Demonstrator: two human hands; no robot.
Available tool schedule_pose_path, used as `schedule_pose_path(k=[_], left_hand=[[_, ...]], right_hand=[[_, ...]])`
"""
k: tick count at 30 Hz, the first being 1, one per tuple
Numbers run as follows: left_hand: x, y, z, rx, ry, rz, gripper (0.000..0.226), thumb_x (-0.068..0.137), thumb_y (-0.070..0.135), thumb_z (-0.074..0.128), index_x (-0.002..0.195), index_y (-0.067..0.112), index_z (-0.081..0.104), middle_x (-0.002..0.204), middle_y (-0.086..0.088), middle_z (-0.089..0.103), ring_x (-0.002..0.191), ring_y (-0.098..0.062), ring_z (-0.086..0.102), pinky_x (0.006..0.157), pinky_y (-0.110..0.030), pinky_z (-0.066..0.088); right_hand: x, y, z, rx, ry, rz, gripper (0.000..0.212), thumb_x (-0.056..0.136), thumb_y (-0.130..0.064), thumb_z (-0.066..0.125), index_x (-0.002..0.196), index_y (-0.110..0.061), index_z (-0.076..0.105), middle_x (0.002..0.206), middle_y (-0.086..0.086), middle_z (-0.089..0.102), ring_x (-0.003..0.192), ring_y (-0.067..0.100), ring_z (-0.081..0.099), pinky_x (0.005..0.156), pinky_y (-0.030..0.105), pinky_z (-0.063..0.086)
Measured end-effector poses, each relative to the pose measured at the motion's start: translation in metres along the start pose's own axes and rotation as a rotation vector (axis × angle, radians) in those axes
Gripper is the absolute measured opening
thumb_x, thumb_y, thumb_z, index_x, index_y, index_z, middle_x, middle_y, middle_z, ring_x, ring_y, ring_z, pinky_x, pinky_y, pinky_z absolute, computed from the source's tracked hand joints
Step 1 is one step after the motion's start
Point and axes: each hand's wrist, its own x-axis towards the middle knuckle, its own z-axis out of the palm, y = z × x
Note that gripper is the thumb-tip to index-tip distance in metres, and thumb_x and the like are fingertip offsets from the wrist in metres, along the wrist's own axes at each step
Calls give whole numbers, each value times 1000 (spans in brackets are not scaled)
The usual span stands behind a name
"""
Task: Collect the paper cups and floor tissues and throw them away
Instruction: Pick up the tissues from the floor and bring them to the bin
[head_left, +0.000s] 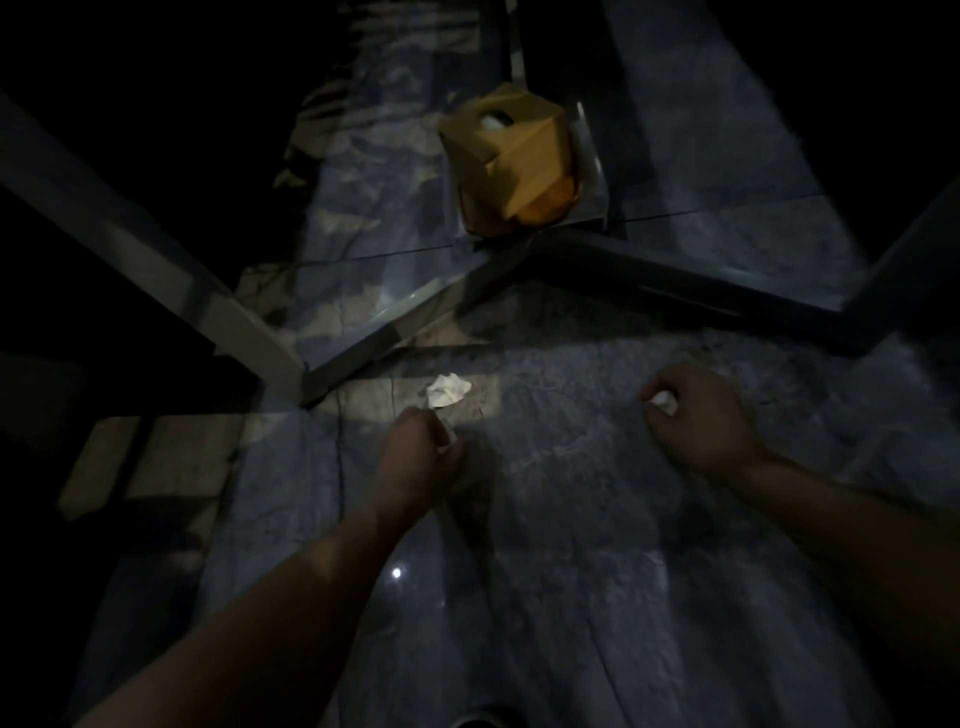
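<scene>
While both forearms reach forward and down over the dim marble floor (597, 519), each hand is curled into a loose fist, knuckles up. Left hand (418, 449) sits near the middle, wrist bent slightly, fingers closed around a small white tissue scrap (448, 439) that peeks out at the thumb side. Right hand (696, 421) is well apart to the right, also closed — a bit of white tissue (664, 401) shows between its fingers at the front. Just beyond the left hand, close to its knuckles but not touching, a crumpled tissue (448, 389) lies on the floor in a patch of light. Farther off, a brown tissue box (511, 166) stands tilted on the floor beside metal table legs (249, 317), with white paper showing in its top opening. No paper cups can be made out — much of the scene is too dark to read.
</scene>
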Motion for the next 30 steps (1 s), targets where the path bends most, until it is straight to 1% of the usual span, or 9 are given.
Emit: schedule_pose_path(k=[3,5,8,11,14,19,22,26,30], left_hand=[[18,-8,-9,-5,38,-41,19,86,20,75,81,7,61,79,-5,59,80,-29,62,68,-34,48],[26,-12,-13,-26,58,-46,15,85,12,74,86,6,60,80,-8,61,85,-33,64,67,-31,40],[36,-13,-15,-38,13,-51,22,92,11,67,111,3,59,104,-17,69,104,-37,65,74,-23,32],[48,-11,-13,34,-136,-59,37,94,17,65,129,11,56,124,-14,66,117,-33,62,81,-23,34],[56,-13,-8,82,-191,-43,48,93,17,65,139,20,50,141,-14,52,125,-31,56,95,-32,42],[58,-12,2,149,-299,58,63,94,16,64,151,25,39,155,-9,32,142,-30,39,112,-35,36],[62,-17,9,150,-311,88,56,94,15,62,147,25,46,153,-6,40,138,-26,45,109,-34,40],[63,-17,14,170,-250,85,31,95,20,65,125,19,65,133,-5,57,119,-21,58,90,-25,43],[59,-7,15,237,-304,125,19,95,17,65,111,10,73,116,-8,66,110,-23,62,87,-29,46]], right_hand=[[1,-7,7,21,-1,-21,4,80,-5,68,79,-8,70,84,15,69,81,28,62,74,24,36],[1,-10,9,20,-2,-55,6,82,-9,67,77,-7,69,81,14,68,79,27,60,73,24,34],[-1,-11,11,38,-22,-85,19,80,-20,56,75,-7,69,76,10,66,75,21,56,74,24,33],[-4,-8,13,38,-36,-77,24,77,-23,51,76,-8,70,74,5,63,74,18,55,74,23,33],[-5,-4,10,9,-61,-50,8,77,-9,65,80,-8,72,81,10,69,76,18,58,72,21,34],[-6,13,7,-22,-96,-23,12,76,2,69,84,-5,74,86,13,71,81,23,63,76,21,36],[-7,18,8,-34,-107,-31,14,76,4,69,86,-4,74,86,14,71,81,27,65,76,22,37],[-9,13,7,-32,-125,-28,14,76,8,67,84,0,74,85,18,70,79,28,64,77,26,41],[-13,4,1,-56,-174,-51,12,75,7,66,81,0,73,81,15,67,79,32,64,74,26,40]])
